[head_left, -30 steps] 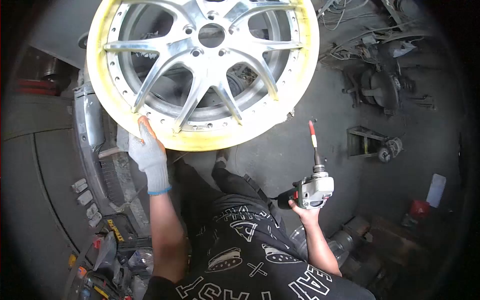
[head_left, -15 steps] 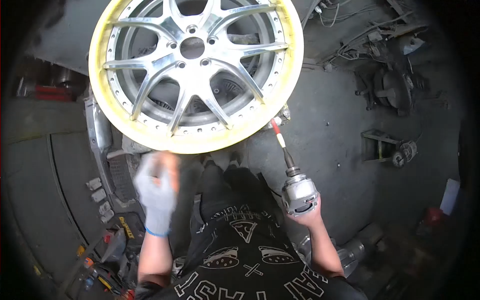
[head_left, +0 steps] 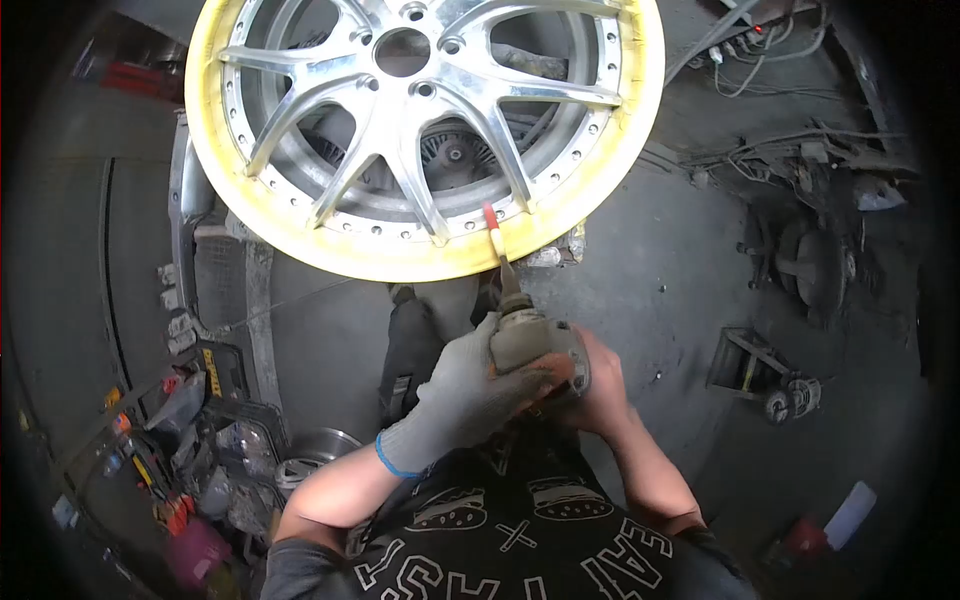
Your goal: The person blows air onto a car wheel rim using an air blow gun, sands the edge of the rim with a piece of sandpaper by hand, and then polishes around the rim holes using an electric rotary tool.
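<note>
A polished multi-spoke alloy wheel (head_left: pixel 400 110) with a yellow-coated outer lip fills the upper middle of the head view. Below it is a grey power grinder (head_left: pixel 525 335) with a long spindle and a red-and-pale tip (head_left: pixel 491 218). The tip overlaps the wheel's lower lip, near the end of a spoke; whether it touches I cannot tell. My left hand (head_left: pixel 465 385), in a grey work glove with a blue cuff edge, is wrapped round the grinder's front body. Bare, my right hand (head_left: pixel 603 380) grips the grinder's rear, its fingers partly hidden.
Tools and bags (head_left: pixel 200 450) clutter the floor at lower left, by another wheel (head_left: pixel 315 450). Cables (head_left: pixel 760 60) run along the upper right. A small metal frame with wheels (head_left: pixel 755 370) and a round dark machine part (head_left: pixel 810 265) stand at right.
My left hand has come from beneath the wheel's lip onto the grinder. The grinder has moved left, its tip now over the lip. The wheel appears larger and shifted up in view.
</note>
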Demonstrator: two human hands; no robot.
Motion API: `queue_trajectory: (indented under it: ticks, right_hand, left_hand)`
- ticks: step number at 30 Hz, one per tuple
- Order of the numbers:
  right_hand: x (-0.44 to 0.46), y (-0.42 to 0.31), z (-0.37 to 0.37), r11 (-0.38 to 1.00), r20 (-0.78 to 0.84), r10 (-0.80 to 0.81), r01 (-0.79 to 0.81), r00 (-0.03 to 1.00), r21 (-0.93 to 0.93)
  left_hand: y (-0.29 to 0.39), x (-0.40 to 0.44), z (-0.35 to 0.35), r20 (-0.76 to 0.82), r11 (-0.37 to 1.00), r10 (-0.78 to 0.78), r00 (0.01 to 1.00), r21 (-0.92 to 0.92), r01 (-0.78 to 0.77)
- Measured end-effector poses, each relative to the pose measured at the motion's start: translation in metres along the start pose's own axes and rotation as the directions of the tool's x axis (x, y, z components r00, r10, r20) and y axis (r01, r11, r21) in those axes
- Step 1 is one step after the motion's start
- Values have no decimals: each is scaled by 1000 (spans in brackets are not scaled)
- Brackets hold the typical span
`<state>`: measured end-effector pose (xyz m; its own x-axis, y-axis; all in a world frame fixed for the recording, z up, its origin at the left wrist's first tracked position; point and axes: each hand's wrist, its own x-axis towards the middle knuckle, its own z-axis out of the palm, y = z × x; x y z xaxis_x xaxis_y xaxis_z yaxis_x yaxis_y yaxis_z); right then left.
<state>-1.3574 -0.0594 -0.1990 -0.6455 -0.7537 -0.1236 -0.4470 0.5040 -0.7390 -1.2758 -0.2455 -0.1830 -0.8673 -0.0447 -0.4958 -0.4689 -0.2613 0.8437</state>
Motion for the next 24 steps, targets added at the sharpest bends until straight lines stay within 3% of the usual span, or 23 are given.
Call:
queue_trajectory:
  ticks: [4, 6, 7, 9, 16, 18, 22, 24]
  right_hand:
    - [9, 9, -15, 997, 97, 70, -72, 993, 25]
    - [13, 10, -18, 997, 62, 74, -76, 995, 27]
    - [15, 12, -19, 997, 64, 72, -74, 995, 29]
    - [18, 15, -21, 999, 67, 40, -42, 997, 17]
    - [19, 20, -20, 999, 57, 33, -34, 998, 20]
    - [19, 21, -19, 999, 38, 20, -21, 999, 30]
    - [19, 20, -19, 998, 89, 59, -62, 994, 30]
    - [21, 17, -17, 1000, 95, 18, -20, 995, 21]
  left_hand:
    - [6, 12, 17, -46, 997, -63, 997, -40, 61]
    - [-1, 19, 23, -152, 998, 53, 987, -19, -57]
    - [2, 20, 22, -155, 998, 53, 986, -18, -56]
    - [8, 23, 20, -97, 992, -123, 988, -3, 124]
    - [-5, 29, 20, -91, 988, -136, 986, -80, 129]
    - [-21, 32, 23, -114, 996, 12, 993, -84, -21]
    - [-26, 28, 20, -116, 991, 26, 993, -128, -41]
    - [-24, 22, 15, -130, 995, 74, 989, 73, -64]
